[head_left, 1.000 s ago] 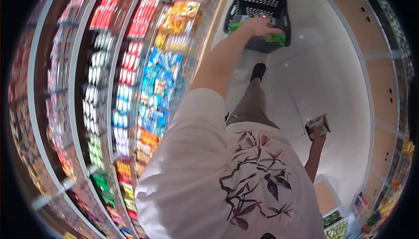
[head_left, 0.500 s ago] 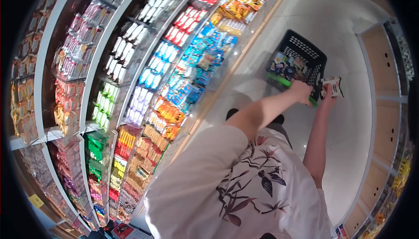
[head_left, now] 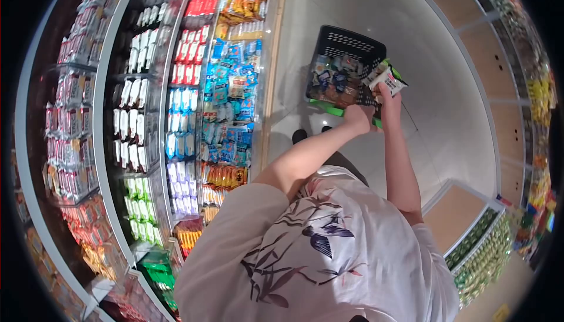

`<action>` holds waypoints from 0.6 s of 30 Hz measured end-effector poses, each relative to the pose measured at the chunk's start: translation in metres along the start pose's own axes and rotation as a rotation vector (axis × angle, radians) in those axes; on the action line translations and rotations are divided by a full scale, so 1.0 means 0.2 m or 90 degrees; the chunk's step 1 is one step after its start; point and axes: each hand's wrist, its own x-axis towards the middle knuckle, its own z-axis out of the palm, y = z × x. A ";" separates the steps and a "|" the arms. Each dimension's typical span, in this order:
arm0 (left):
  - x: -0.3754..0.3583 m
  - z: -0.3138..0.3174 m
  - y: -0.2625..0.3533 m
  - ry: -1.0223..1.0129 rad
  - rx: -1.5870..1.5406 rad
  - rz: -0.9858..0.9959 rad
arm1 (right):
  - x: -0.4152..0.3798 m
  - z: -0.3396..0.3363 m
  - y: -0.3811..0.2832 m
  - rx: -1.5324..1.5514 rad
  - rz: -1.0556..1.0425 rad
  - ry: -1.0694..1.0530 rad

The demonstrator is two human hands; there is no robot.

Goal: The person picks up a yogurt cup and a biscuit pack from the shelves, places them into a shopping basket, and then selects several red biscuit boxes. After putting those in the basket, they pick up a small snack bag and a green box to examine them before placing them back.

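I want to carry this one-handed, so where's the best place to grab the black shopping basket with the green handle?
Grip the green handle at its middle, from above on the near side. It spans the black basket's near rim and the basket is full, so a centred hold should keep it level. The left hand is already there.

The person wears a loose white T-shirt (head_left: 329,251) with short sleeves. A dark print of leaves and thin branches, with some grey-blue, covers its front. At 12 o'clock from the shirt show grey trousers (head_left: 343,160) and black shoes (head_left: 299,136).

Stocked snack shelves (head_left: 176,87) along left; pale floor (head_left: 446,104); more shelving (head_left: 482,251) lower right.
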 end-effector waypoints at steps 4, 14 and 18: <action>-0.03 0.02 -0.05 0.061 -0.133 0.099 | -0.08 0.06 -0.09 0.310 0.111 -0.030; -0.43 -0.43 -0.19 0.114 -1.180 -0.008 | -0.14 0.22 -0.32 -0.240 0.009 -0.319; -0.50 -0.32 -0.22 0.233 -1.217 -0.005 | -0.20 0.34 -0.39 -0.421 -0.189 -0.408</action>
